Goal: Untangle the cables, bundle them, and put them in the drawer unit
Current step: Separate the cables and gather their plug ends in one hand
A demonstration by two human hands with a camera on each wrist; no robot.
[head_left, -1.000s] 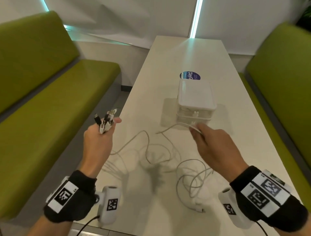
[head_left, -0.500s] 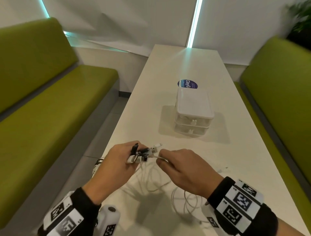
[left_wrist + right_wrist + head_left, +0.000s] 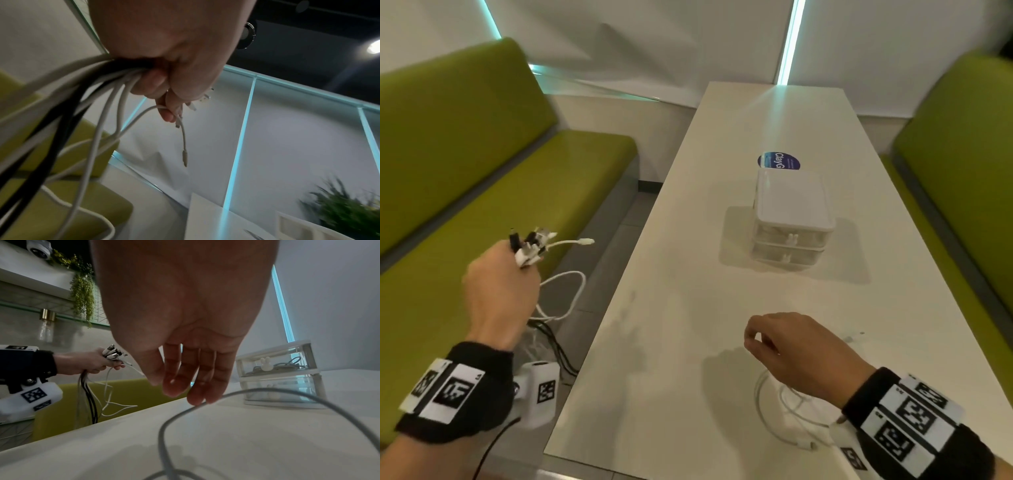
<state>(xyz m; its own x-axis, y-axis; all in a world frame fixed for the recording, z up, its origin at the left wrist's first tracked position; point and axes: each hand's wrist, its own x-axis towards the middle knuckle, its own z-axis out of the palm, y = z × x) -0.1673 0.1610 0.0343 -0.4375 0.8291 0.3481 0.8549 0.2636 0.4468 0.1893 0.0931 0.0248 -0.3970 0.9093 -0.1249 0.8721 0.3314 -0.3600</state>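
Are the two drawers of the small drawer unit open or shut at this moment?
Shut. Both drawer fronts of the drawer unit sit flush with its frame in the head view, and neither hand touches it.

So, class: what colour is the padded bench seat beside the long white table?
The padded bench seat is olive green, clearest in the head view.

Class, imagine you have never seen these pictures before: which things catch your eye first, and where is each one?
First, the left hand, held out past the table's left edge over the green bench, gripping a bunch of white and black cables whose lengths hang toward the floor. Next, the small clear plastic two-drawer unit standing mid-table. Finally, the right hand hovering above a loose white cable on the white table.
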